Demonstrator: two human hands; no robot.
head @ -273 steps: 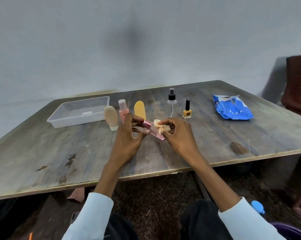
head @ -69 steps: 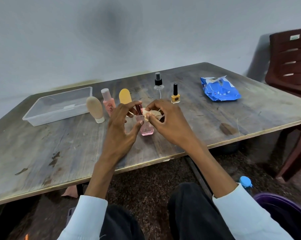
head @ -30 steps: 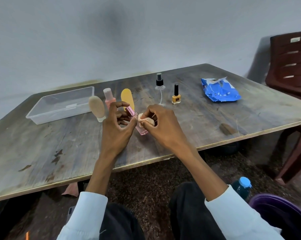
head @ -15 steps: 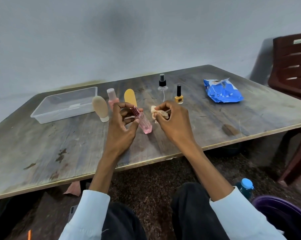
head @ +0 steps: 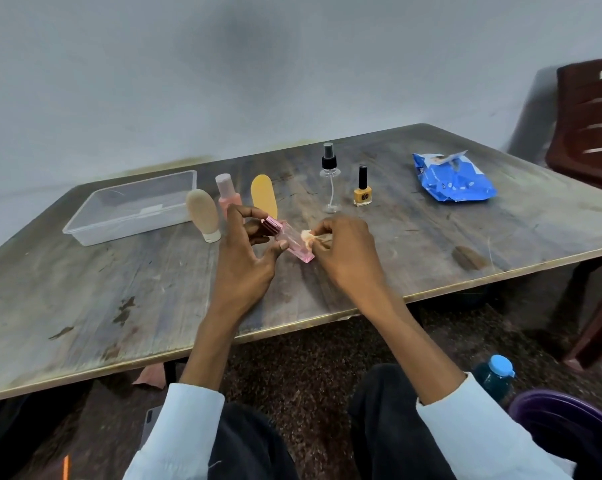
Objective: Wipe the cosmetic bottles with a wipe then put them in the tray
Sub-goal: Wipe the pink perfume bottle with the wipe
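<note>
Over the bench (head: 431, 244), left hand (head: 244, 265) pinches pink bottle (head: 294, 242) near its cap, tilted w/ body exposed so right hand (head: 348, 258), gripping wadded wipe (head: 307, 236), can rub it. Tray (head: 85, 233) sits far left, holds 0 bottles; 5 others await.

Dim, soft light; wide-angle edge distortion.

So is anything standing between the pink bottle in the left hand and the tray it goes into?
Yes. The beige tube and the pink-capped bottle stand upright between the pink bottle and the clear tray; carried above them, nothing visible blocks it.
</note>
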